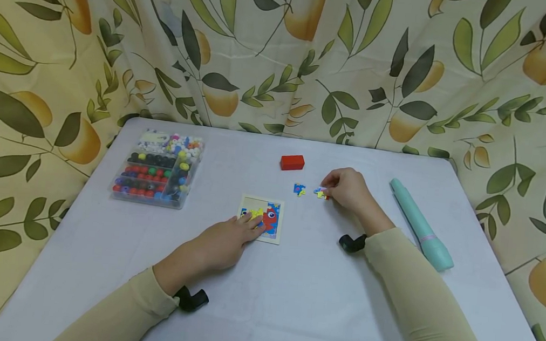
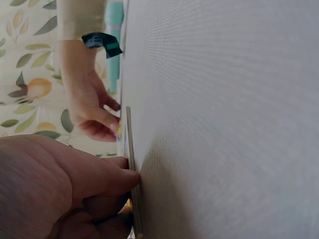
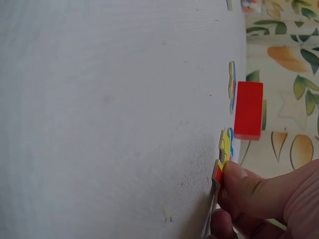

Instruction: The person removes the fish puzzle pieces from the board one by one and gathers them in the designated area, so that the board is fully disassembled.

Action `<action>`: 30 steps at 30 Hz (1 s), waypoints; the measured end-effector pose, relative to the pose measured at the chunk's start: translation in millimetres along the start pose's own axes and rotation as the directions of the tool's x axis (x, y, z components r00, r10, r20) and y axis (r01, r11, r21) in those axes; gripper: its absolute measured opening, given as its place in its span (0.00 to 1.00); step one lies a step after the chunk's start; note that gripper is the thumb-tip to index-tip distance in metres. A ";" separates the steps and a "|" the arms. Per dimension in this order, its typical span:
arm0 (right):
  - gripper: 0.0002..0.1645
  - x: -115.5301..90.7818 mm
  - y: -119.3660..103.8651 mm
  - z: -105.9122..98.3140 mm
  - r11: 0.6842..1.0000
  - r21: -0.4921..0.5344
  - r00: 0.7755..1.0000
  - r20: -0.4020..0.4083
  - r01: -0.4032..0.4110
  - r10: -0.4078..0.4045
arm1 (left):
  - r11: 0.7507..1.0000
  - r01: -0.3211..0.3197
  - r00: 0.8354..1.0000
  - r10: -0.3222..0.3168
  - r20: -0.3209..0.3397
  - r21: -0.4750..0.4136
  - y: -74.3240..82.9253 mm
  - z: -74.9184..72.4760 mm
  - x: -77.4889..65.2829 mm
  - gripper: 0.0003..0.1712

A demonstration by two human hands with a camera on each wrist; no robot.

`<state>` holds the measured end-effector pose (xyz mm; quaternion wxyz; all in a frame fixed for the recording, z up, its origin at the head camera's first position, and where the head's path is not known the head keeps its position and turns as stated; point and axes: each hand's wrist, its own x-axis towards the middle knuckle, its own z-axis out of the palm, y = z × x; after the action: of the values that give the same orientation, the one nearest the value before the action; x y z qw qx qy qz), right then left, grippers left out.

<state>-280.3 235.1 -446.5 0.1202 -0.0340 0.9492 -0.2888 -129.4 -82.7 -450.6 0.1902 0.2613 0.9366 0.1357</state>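
Observation:
In the head view a square wooden jigsaw board (image 1: 273, 240), partly filled with blue, yellow and red pieces, lies on the table. My left hand (image 1: 224, 240) rests its fingers on the board; in the left wrist view the thumb touches the board's edge (image 2: 131, 149). To the right, my right hand (image 1: 347, 189) pinches a red-and-yellow puzzle piece (image 3: 217, 173) between thumb and fingers, low at the tabletop. Another yellow-and-blue piece (image 3: 227, 143) sits against it. A separate blue-and-yellow piece (image 1: 299, 189) lies between that hand and the board.
Behind the loose pieces stands a red block (image 1: 292, 162). A clear compartment box (image 1: 153, 168) of coloured beads sits at the back left. A mint-green tapered object (image 1: 419, 224) lies right of the right hand. A leaf-patterned curtain (image 1: 283, 57) hangs around the table.

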 end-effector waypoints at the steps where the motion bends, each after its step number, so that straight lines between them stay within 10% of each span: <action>1: 0.07 0.0 0.0 0.2 1.000 -0.009 1.000 -0.003 0.003 -0.003 | 1.000 0.001 1.000 -0.001 0.001 0.000 0.2 -0.2 -0.3 0.30; 14: 0.12 -12.3 -31.1 11.1 0.993 -0.014 0.993 0.033 0.113 -0.112 | 1.000 0.022 0.999 -0.022 0.025 0.008 2.1 -3.5 -0.2 0.30; 30: 0.17 -31.8 -76.3 57.2 0.930 0.029 0.904 0.223 0.367 -0.364 | 1.000 0.011 0.999 -0.011 0.030 0.002 -0.1 -0.6 3.4 0.30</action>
<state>-235.6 145.1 -443.4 0.1700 -0.2444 0.9083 -0.2938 -132.3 -81.0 -451.0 0.2047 0.2583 0.9351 0.1300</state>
